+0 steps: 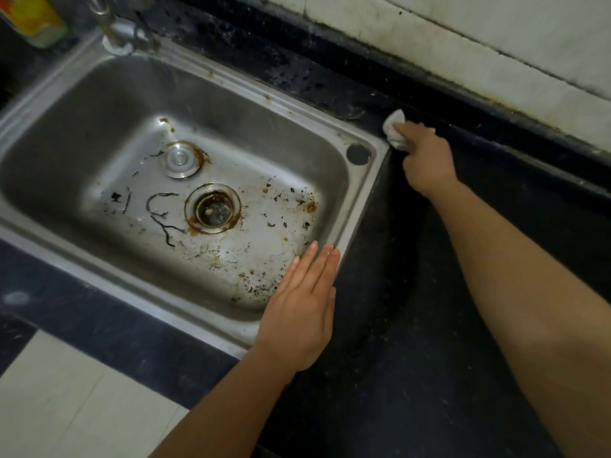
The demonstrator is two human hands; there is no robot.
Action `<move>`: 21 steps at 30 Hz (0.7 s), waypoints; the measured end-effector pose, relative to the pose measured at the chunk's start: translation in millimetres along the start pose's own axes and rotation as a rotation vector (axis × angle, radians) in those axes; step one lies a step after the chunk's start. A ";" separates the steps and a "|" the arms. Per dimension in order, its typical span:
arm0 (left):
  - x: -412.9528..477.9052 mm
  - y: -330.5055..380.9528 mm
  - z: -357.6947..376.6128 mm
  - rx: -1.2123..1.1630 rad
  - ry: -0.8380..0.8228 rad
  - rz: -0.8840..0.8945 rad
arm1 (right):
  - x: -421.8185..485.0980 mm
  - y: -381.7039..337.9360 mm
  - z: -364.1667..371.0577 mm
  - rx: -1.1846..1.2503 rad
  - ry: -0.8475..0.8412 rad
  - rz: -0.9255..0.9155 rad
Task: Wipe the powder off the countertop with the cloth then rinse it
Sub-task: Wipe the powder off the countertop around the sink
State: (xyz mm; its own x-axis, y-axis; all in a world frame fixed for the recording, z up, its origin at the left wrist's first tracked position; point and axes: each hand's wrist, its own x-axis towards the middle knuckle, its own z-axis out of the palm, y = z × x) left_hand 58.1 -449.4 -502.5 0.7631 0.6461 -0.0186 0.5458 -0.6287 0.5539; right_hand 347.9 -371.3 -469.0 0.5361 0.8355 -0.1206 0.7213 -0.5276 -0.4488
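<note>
My right hand [428, 158] is closed around a small white cloth [394, 128], pressing it onto the black countertop [413, 325] just past the sink's far right corner. My left hand [302, 307] lies flat with fingers together, resting on the near right rim of the steel sink [367, 206], holding nothing. Pale speckles of powder [291, 71] show on the dark counter behind the sink, left of the cloth.
The sink basin is stained, with an open drain [213, 208], a loose metal plug [180, 158] and dark debris. A tap base [114, 38] stands at the sink's far left corner, a yellow bottle [31, 18] beside it. A dirty white tiled wall [496, 44] backs the counter.
</note>
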 end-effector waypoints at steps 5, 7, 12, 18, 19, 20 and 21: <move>-0.4 2.1 -2.2 0.027 0.001 0.006 | -85.0 1.8 9.3 0.089 -0.037 -0.158; -0.5 2.0 -2.1 0.048 -0.002 0.002 | -124.5 6.0 9.7 0.046 -0.203 -0.315; -1.4 2.3 -3.2 0.087 -0.007 0.010 | -131.6 23.4 -1.4 -0.051 -0.265 -0.396; -6.2 3.0 -3.4 0.179 0.010 0.018 | -113.3 0.2 28.1 0.108 0.152 0.192; -7.3 3.9 -5.1 0.188 0.017 0.014 | -124.8 -6.1 37.9 0.086 0.137 0.113; -9.9 4.7 -7.4 0.189 0.014 0.011 | -140.1 -12.0 46.3 0.069 0.124 0.018; -14.4 4.8 -9.9 0.184 0.006 0.008 | -158.6 -16.7 53.7 0.066 0.115 -0.070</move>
State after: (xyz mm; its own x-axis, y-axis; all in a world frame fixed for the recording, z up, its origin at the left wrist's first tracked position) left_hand 46.3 -457.4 -491.4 0.7656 0.6433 -0.0095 0.5945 -0.7017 0.3928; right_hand 227.3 -486.7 -490.0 0.5352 0.8446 0.0133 0.7301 -0.4545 -0.5102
